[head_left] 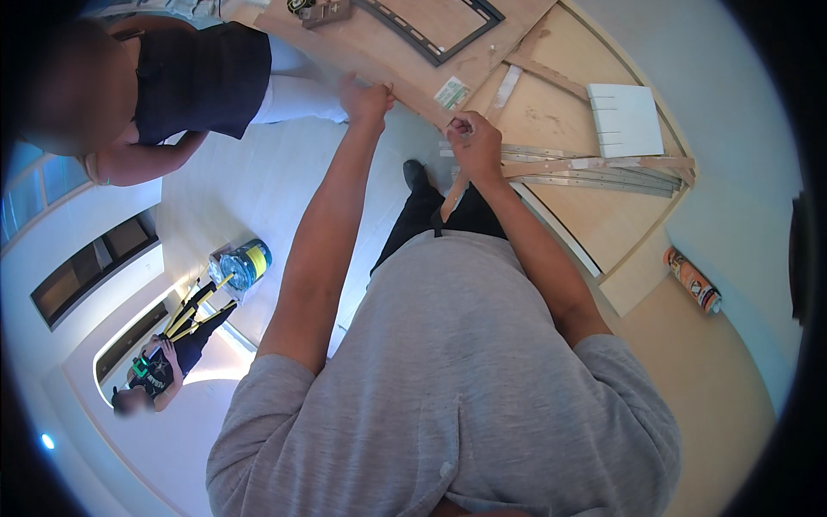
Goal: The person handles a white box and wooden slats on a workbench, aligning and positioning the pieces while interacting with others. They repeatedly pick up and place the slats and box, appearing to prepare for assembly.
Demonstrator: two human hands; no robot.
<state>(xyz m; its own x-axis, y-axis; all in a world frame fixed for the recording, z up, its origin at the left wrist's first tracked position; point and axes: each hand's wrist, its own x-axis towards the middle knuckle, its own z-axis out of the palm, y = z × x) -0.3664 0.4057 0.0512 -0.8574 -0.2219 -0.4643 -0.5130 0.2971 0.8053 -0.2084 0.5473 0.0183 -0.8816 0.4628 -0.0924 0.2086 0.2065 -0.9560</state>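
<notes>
**Two hands on the edge of a wooden board**

Pale, smooth floor fills the room under the person, and it looks shiny where the light hits it.

Close up is the person's own soft grey shirt, with dark trousers below it. Both bare arms reach forward from there.

A bit farther on, the left hand is closed over the near edge of a big flat wooden board. The fingers curl round the rim, so it is holding the board. The right hand is closed in a tight pinch near the same edge. Something small seems to be in it, but it is too tiny to tell what.

To do this well, I think the left hand should keep the board steady while the right hand works slowly, right at the edge.

Beside the right hand lie long grey metal rails, thin and straight. Past them sits a white square panel with little slots cut in one side. All of it rests on a light wood worktop.

On the board lies a dark frame with straight sides.

Off to the left, another person in a dark top leans by the board. On the floor stands a round tub. An orange tube lies on the right.
</notes>
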